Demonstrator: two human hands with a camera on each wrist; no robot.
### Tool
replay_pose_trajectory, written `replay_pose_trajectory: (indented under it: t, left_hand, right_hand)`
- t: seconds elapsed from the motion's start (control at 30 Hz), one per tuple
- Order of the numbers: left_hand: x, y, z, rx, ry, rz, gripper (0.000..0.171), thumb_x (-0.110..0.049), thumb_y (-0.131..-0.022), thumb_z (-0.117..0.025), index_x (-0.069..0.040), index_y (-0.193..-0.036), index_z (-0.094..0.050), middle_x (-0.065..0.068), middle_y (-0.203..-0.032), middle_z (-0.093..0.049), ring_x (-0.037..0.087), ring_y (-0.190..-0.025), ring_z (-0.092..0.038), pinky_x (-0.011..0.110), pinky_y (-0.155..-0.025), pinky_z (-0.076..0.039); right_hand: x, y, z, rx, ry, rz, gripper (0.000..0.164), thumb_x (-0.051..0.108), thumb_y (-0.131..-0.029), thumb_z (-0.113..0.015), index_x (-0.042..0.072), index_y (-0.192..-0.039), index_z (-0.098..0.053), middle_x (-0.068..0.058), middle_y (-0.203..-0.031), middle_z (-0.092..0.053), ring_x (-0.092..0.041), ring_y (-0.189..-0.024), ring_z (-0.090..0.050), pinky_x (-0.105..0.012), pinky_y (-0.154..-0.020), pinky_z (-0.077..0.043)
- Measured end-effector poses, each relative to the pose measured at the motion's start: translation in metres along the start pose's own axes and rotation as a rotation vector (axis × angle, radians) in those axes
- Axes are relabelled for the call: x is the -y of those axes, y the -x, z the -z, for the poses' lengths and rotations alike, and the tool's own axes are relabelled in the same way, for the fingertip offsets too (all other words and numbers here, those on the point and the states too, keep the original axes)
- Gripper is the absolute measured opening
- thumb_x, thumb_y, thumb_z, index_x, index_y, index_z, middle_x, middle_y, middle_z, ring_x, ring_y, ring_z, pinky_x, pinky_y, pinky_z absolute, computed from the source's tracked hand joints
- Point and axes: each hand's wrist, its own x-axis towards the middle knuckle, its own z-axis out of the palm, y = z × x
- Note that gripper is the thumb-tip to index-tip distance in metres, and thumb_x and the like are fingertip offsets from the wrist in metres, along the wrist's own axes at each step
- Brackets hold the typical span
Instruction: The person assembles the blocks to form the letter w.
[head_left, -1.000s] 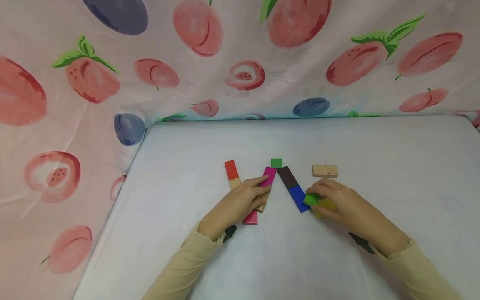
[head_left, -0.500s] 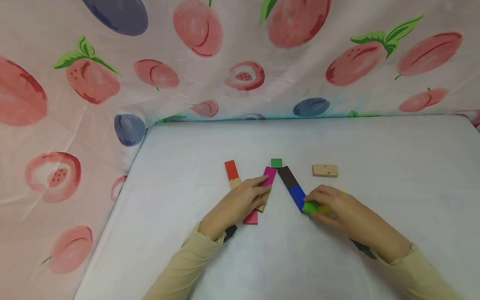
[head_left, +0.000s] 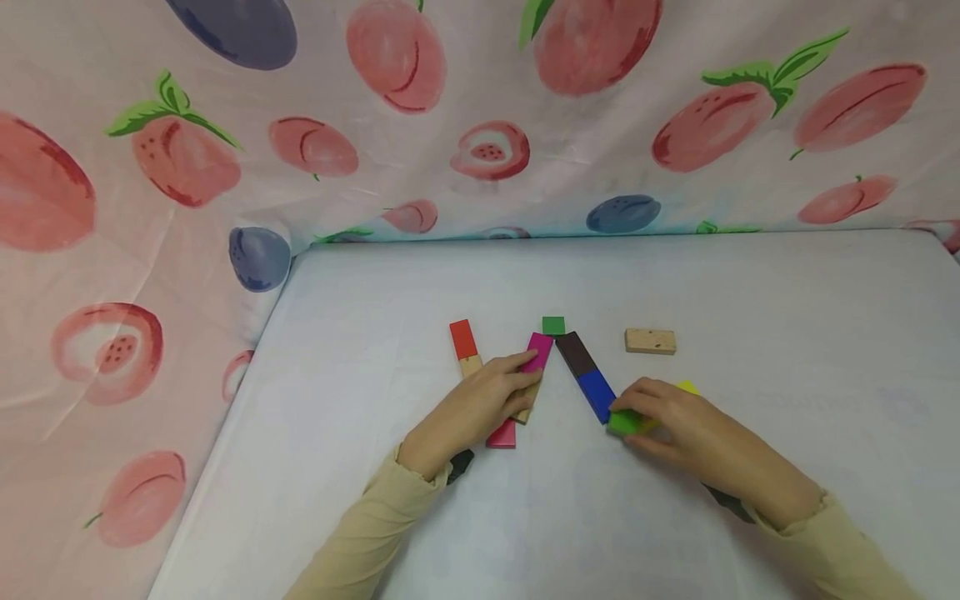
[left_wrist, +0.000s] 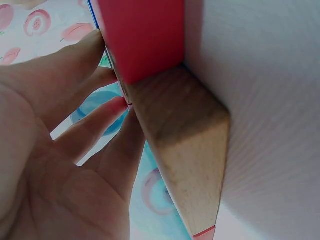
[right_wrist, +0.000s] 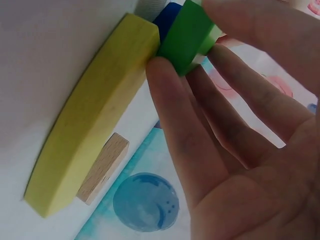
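My right hand [head_left: 690, 421] pinches a bright green block [head_left: 622, 422] between thumb and fingers, at the near end of a blue block [head_left: 597, 396]. A yellow block [right_wrist: 95, 115] lies partly under that hand, its whole length showing in the right wrist view. My left hand [head_left: 480, 404] rests its fingertips on a magenta block [head_left: 537, 348] and the wooden block [head_left: 525, 411] below it. A dark brown block [head_left: 576, 356] continues the blue one upward. Pinkish-red block [head_left: 502, 435] shows beneath the left hand, which hides part of the left row.
An orange-red block [head_left: 463, 339] heads the left row, with a plain wooden block [head_left: 470, 365] after it. Small green block [head_left: 553, 326] lies at the top between rows. A loose wooden block [head_left: 650, 341] sits right, on the white table [head_left: 375, 317]. Fruit-print cloth [head_left: 487, 200] stands behind.
The right hand has shifted the bright green block slightly toward the near side, down to the blue block's end. More of the yellow block's far end shows. The left hand stays put.
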Motion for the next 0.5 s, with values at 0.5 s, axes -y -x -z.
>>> replay_pose_trajectory:
  t: [0.5]
  left_hand:
    - [-0.0001,0.0003,-0.0001,-0.002,-0.006,0.001,0.044,-0.016,-0.098,-0.063,-0.005,-0.140,-0.055,0.011,-0.155,-0.041,0.027,-0.141,-0.043,0.034,-0.110,-0.043]
  right_hand:
    - [0.0010,0.0019,-0.0019,0.027,-0.025,0.036,0.029,0.010,-0.079,-0.084,0.015,-0.105,-0.072,0.008,-0.103,-0.063,-0.007,-0.090,-0.060,-0.025,-0.077,-0.058]
